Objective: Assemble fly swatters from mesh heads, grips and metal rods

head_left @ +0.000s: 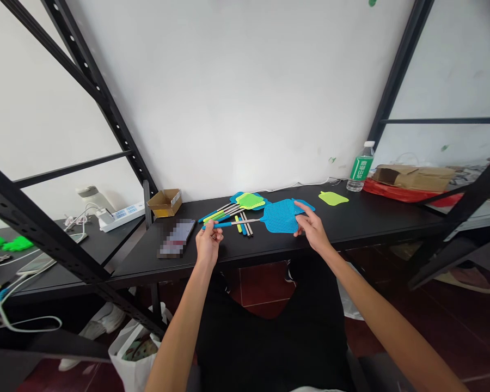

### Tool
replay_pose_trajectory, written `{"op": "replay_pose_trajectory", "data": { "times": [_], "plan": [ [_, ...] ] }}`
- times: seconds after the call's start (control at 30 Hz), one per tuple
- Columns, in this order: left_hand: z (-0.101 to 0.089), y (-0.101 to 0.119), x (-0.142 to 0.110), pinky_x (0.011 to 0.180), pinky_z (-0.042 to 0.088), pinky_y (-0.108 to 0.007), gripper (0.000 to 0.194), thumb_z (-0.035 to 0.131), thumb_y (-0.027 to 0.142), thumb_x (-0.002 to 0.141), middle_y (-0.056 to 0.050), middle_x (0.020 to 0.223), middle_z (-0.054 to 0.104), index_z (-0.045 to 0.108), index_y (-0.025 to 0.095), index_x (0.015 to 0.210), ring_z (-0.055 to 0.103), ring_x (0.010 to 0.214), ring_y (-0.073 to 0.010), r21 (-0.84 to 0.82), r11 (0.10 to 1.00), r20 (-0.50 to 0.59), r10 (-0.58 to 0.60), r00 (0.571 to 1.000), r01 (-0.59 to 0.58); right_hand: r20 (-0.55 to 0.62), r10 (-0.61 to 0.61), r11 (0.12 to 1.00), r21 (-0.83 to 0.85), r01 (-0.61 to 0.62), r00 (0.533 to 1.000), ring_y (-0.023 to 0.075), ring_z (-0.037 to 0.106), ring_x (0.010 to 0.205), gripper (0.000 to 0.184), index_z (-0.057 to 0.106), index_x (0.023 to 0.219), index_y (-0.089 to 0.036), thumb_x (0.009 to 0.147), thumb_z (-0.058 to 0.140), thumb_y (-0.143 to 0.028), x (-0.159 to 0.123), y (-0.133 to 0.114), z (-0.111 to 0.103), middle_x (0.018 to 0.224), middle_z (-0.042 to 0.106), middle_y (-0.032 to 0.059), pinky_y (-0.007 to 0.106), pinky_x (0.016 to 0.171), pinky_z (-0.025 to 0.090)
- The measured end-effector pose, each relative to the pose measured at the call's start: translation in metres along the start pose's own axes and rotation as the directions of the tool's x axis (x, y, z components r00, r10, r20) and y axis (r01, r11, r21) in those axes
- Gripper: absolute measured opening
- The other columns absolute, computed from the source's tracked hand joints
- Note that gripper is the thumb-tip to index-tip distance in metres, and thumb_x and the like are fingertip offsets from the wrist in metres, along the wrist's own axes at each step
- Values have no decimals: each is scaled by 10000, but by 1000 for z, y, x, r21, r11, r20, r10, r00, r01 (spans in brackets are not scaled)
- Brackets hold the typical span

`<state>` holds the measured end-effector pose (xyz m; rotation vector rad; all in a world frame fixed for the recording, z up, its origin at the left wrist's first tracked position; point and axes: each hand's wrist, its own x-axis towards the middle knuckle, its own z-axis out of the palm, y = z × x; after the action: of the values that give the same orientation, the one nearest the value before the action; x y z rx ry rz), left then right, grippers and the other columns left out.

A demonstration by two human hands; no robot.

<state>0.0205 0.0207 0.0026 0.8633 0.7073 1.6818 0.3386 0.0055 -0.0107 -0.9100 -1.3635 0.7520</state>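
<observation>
A blue fly swatter (280, 216) is stretched sideways between my hands above the front of the desk. My left hand (208, 243) is closed around the blue end of its handle. At the other side, my right hand (310, 224) grips the outer edge of the perforated head. Behind it lies a pile of fly swatters with a yellow-green head (251, 201) on top and blue ones beneath. Loose metal rods with coloured grips (238, 224) lie partly under the held swatter. To the right rests a separate yellow-green swatter head (334, 198).
A phone (178, 238) and an open cardboard box (165, 203) are on the left of the black desk (147, 267). A water bottle (360, 167) stands at the back right. Black metal shelf posts (404, 65) rise on both sides. A power strip (124, 215) lies further left.
</observation>
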Motion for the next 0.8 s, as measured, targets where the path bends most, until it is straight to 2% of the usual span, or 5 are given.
{"op": "replay_pose_trajectory", "data": {
  "times": [0.17, 0.27, 0.53, 0.67, 0.8],
  "plan": [
    [-2, -1, 2, 507, 407, -193, 327, 765, 450, 780, 0, 600, 580, 670, 139, 822, 468, 486, -59, -12, 1000, -12, -8, 1000, 8, 12, -18, 1000, 12, 18, 1000, 130, 615, 509, 557, 509, 1405, -277, 876, 589, -435, 1, 6, -2, 885, 671, 8, 282, 502, 472],
    [-2, -2, 3, 511, 412, -194, 325, 765, 446, 782, 3, 596, 578, 670, 138, 824, 465, 484, -58, -15, 1000, -15, -9, 1000, 8, 27, -23, 1000, 14, 23, 999, 119, 620, 523, 509, 553, 1354, -276, 872, 600, -431, 2, 9, -3, 1065, 689, 53, 276, 494, 462],
    [-2, -1, 2, 507, 403, -196, 325, 762, 440, 786, 5, 579, 566, 669, 130, 821, 464, 480, -59, -18, 1000, -14, -20, 1000, 19, -23, -17, 1000, -10, 17, 1000, 142, 583, 630, 417, 673, 1226, -248, 845, 662, -418, 4, 13, -3, 1137, 690, 91, 267, 495, 428],
    [-4, -2, 4, 506, 410, -200, 319, 761, 440, 790, 8, 580, 559, 670, 135, 820, 463, 479, -60, -13, 1000, 4, -21, 1000, 21, -6, -43, 999, 28, 43, 999, 134, 536, 609, 364, 715, 1183, -264, 843, 674, -385, 4, 14, -3, 1061, 698, 69, 276, 501, 411],
    [-7, -3, 5, 505, 414, -198, 298, 762, 418, 797, 9, 587, 561, 677, 134, 833, 462, 485, -60, -16, 1000, 28, -12, 1000, 13, -34, -84, 996, 19, 85, 996, 125, 535, 659, 299, 756, 1099, -281, 821, 697, -373, 3, 12, -3, 1252, 631, 69, 277, 512, 430]
  ]
}}
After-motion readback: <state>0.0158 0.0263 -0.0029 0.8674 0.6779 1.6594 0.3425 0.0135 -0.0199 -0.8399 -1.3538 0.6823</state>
